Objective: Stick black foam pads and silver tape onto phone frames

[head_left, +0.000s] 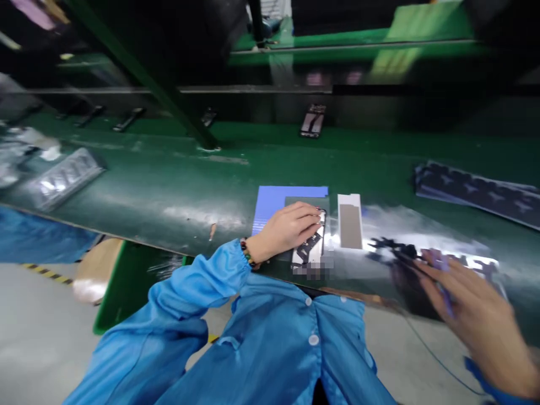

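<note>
My left hand [287, 229] lies flat on a phone frame [311, 247] that rests on a blue mat [278, 199] at the near edge of the green table [177, 180]. Fingers cover the frame's upper half. My right hand [472, 315], blurred by motion, is low at the right and holds a thin purple tool [442, 281] over a shiny tray of dark small parts [392, 250]. A grey rectangular sheet on white backing [350, 222] lies just right of the phone frame.
Another phone frame [313, 121] lies on the far belt. A dark patterned tray [476, 191] sits at the right, and a clear blister tray [63, 177] at the left. A slanted green post [169, 95] meets the table. A round stool [95, 273] stands below left.
</note>
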A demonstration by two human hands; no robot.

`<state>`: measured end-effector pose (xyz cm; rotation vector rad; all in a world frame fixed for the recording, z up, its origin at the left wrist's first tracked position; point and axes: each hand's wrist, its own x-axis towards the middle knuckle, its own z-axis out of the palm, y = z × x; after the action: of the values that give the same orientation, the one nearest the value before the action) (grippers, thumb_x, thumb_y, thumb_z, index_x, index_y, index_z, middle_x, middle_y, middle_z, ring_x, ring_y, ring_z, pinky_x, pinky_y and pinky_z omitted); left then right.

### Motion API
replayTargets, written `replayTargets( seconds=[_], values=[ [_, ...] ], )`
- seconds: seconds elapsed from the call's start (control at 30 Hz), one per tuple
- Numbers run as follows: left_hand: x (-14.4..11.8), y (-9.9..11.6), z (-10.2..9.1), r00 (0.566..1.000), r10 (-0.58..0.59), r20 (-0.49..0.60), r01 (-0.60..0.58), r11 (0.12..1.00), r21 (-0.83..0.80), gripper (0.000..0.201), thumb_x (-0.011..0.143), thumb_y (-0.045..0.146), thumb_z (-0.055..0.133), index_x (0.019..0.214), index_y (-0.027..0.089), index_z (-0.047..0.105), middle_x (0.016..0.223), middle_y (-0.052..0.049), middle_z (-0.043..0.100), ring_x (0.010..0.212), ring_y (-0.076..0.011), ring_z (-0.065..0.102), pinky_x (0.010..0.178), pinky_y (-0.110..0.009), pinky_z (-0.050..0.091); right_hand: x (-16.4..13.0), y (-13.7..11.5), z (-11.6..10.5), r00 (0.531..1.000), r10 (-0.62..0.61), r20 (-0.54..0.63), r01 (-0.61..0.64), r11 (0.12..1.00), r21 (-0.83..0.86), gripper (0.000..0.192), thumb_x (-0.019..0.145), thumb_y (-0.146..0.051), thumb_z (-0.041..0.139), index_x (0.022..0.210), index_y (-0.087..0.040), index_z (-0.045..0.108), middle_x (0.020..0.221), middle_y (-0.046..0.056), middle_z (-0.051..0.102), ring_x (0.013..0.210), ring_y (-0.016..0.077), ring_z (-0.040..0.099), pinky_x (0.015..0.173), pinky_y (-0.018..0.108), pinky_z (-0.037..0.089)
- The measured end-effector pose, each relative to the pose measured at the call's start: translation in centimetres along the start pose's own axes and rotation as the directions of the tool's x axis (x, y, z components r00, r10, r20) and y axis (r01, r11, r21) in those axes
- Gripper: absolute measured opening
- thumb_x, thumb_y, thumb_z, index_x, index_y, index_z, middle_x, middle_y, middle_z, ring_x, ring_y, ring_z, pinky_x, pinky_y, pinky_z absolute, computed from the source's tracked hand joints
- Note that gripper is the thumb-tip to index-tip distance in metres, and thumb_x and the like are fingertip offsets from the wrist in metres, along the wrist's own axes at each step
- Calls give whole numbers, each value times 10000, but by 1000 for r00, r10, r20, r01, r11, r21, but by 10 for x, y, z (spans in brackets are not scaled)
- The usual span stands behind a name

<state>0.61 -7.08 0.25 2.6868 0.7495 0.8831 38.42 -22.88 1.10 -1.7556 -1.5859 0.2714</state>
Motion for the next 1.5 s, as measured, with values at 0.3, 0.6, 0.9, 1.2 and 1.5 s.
replayTargets(
  seconds=[0.3, 0.6, 0.9, 1.2, 1.5],
  values=[
    [54, 59, 44, 867, 378, 326, -392, 920, -24, 402, 1115, 492, 586, 1267, 151, 733, 1337, -130, 756, 1269, -272, 707, 1128, -439, 554, -24, -22, 31, 948, 231, -220, -156, 937, 314, 442, 1096, -515, 583, 1463, -283, 665, 1242, 92, 822, 1189, 302, 787, 1182, 629, 531],
    [50, 62, 53, 867, 348, 358, -393, 917, 61, 525, 1126, 591, 510, 1270, 141, 736, 1368, -118, 740, 1263, -274, 677, 1206, -440, 458, -12, -22, 54, 840, 479, -256, -288, 793, 537, 378, 1013, -530, 751, 1286, -274, 798, 1200, 60, 790, 1022, 208, 780, 1112, 524, 606],
    [52, 65, 46, 850, 364, 379, -401, 916, 19, 570, 1100, 643, 532, 1270, 139, 737, 1346, -142, 733, 1242, -273, 673, 1221, -440, 427, -20, -24, 41, 825, 529, -198, -415, 806, 422, 399, 840, -523, 939, 1001, -215, 742, 1027, 52, 837, 981, 263, 833, 1032, 483, 660],
    [52, 62, 44, 857, 373, 356, -378, 924, -58, 607, 1097, 682, 493, 1305, 146, 686, 1353, -137, 729, 1255, -277, 674, 1258, -456, 407, 5, -31, 53, 792, 593, -145, -330, 617, 715, 371, 764, -353, 988, 810, -265, 631, 850, -36, 760, 871, 195, 814, 1004, 392, 685],
    [24, -31, -27, 932, -116, 343, 152, 985, -80, 374, 1037, 328, 709, 1383, 196, 657, 1314, -92, 749, 1208, -285, 669, 1065, -449, 483, 9, -68, 73, 833, 536, -140, -286, 631, 721, 339, 790, -284, 971, 792, -270, 633, 884, -18, 795, 913, 213, 820, 1040, 442, 676]
  ],
)
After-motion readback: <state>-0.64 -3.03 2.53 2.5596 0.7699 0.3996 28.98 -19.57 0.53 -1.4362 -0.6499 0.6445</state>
